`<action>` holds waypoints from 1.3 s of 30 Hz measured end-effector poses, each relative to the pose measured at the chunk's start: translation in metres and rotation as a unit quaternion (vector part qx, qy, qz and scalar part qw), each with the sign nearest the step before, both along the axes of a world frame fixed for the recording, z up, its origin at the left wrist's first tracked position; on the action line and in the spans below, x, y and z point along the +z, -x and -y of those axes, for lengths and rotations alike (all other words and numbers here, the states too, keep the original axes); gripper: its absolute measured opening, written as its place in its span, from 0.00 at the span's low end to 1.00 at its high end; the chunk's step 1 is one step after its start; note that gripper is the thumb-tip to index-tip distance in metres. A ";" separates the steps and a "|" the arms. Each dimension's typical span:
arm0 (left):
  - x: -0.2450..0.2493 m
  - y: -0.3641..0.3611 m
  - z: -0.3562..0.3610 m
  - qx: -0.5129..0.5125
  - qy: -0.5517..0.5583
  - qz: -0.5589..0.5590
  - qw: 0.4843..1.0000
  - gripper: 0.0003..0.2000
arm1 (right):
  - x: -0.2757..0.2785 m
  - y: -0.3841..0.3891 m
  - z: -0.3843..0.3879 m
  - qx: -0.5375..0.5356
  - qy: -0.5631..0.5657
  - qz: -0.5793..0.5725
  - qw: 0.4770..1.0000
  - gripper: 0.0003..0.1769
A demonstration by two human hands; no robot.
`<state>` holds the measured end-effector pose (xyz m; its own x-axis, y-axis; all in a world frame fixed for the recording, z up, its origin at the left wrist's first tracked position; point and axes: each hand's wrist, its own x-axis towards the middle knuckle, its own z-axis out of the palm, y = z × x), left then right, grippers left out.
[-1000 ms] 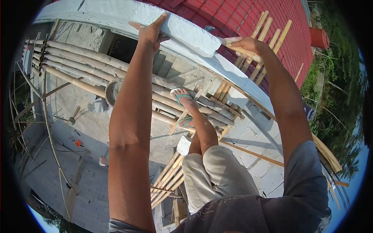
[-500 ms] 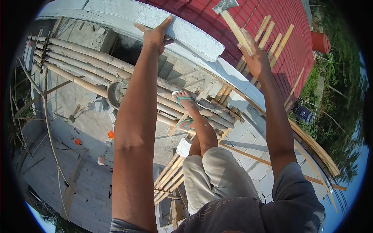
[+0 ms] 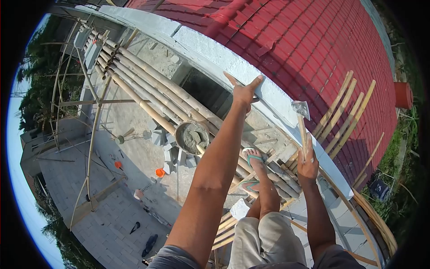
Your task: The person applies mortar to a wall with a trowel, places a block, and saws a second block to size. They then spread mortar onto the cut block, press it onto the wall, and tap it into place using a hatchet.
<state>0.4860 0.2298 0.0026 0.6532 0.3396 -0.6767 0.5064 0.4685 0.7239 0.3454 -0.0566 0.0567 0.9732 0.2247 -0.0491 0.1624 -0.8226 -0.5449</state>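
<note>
The grey block (image 3: 215, 58), already laid on the wall top (image 3: 134, 19), was pressed by the open left hand (image 3: 244, 92) while the hammer (image 3: 302, 127) was gripped raised, clear of it, by the right hand (image 3: 308, 167), tapping seemingly left.

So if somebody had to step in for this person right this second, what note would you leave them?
Left hand: open, palm flat on the grey block atop the wall.
Right hand: grip closed round the wooden handle of a hammer, head up, clear of the block.
Things: the mortar pan sits on the bamboo scaffold beside the left arm; a sandalled foot stands on the poles.
Done: the block lies on the wall top beside the red roof.
Left: the hammer is held off the block; the pan holds mortar.
</note>
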 end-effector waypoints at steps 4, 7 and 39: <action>0.001 0.000 0.000 0.000 0.000 -0.012 1.000 0.72 | 0.009 -0.011 -0.005 0.014 0.031 -0.039 0.999 0.36; -0.002 0.001 -0.002 -0.003 0.010 0.004 1.000 0.72 | 0.011 -0.011 -0.012 0.019 -0.003 0.031 0.999 0.36; -0.011 -0.001 -0.006 -0.011 0.046 0.037 0.998 0.60 | -0.043 0.044 -0.074 -0.584 -0.645 -0.303 0.389 0.11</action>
